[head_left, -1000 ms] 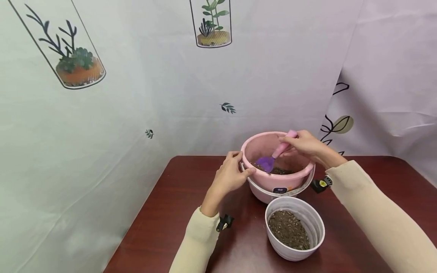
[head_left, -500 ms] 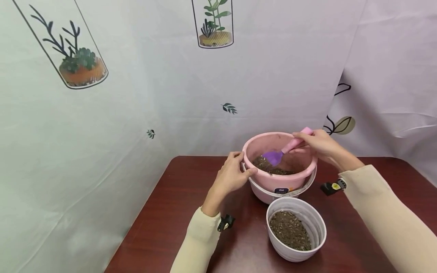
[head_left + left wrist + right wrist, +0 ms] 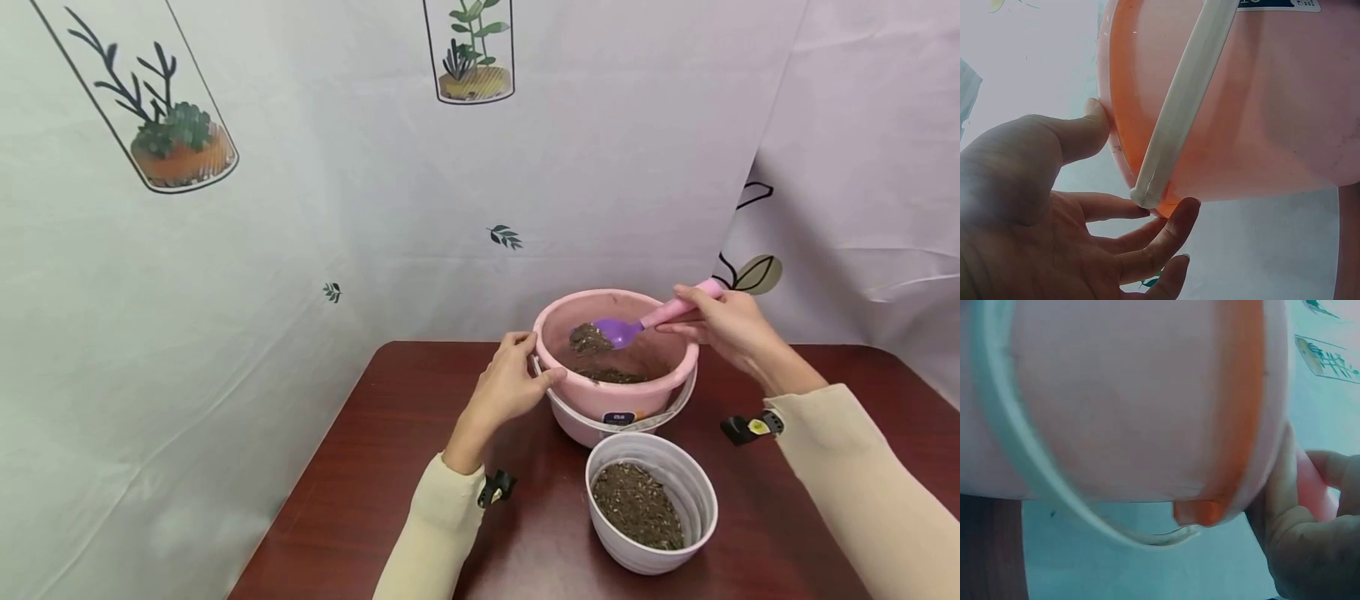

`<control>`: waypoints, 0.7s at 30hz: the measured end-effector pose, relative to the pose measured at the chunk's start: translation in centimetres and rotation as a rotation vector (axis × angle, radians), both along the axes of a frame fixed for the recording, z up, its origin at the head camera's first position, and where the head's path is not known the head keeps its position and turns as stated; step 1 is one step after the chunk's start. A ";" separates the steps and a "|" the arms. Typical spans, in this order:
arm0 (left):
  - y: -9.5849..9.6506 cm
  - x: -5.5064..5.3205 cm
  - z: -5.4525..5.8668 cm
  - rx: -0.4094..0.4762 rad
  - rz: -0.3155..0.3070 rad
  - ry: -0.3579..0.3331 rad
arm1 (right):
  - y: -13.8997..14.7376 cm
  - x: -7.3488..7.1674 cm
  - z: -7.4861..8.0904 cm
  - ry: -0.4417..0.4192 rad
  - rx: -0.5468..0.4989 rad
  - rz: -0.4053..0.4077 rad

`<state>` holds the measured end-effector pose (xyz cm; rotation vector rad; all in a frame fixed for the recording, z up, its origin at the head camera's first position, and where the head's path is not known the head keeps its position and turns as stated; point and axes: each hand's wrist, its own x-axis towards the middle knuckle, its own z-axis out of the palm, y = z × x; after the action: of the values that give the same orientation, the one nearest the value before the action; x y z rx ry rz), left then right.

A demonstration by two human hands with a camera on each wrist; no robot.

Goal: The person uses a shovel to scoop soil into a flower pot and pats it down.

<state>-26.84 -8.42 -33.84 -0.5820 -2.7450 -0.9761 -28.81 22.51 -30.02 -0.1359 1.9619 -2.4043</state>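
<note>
In the head view, a pink bucket [image 3: 611, 398] with dark soil [image 3: 611, 376] inside stands on the table. My left hand [image 3: 508, 383] holds its left rim, thumb at the front and fingers around the side by the handle's end [image 3: 1145, 195]. My right hand [image 3: 731, 327] grips the pink handle of a small trowel [image 3: 621, 332]. The trowel's purple blade carries a heap of soil [image 3: 589, 338] above the soil in the bucket, inside the rim. In the right wrist view, part of the pink trowel handle [image 3: 1316, 487] shows between the fingers and thumb.
A white pot [image 3: 651, 560] partly filled with soil [image 3: 637, 506] stands in front of the bucket. The bucket's pale carrying handle [image 3: 675, 408] hangs down its front. Behind the dark red table [image 3: 420, 417] hangs a pale printed cloth [image 3: 360, 167].
My right hand has moved right, drawing the trowel's blade up out of the bucket's soil with a heap on it. The handle tilts flatter now. My left hand stays at the rim.
</note>
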 end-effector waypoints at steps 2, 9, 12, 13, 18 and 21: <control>0.0 0.0 0.0 0.003 0.000 0.003 | 0.1 0.1 -0.3 0.005 -0.006 -0.039; 0.1 0.1 0.0 0.013 -0.001 -0.002 | 0.5 0.7 -0.6 0.038 0.018 -0.055; 0.1 0.1 0.0 0.003 0.004 0.001 | 0.5 0.8 -0.6 0.057 0.005 -0.036; 0.0 0.1 0.0 -0.001 0.004 0.001 | 0.5 0.8 -0.6 0.059 0.002 -0.034; -0.3 0.0 0.2 -0.032 0.001 0.001 | 0.5 1.0 -0.6 0.058 -0.028 -0.050; -0.6 0.2 0.4 -0.057 0.007 -0.009 | 0.6 1.2 -0.6 0.076 -0.062 -0.037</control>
<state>-26.65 -9.06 -33.41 -0.5787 -2.7887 -0.9039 -27.56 23.16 -30.60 -0.1978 1.9375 -2.5209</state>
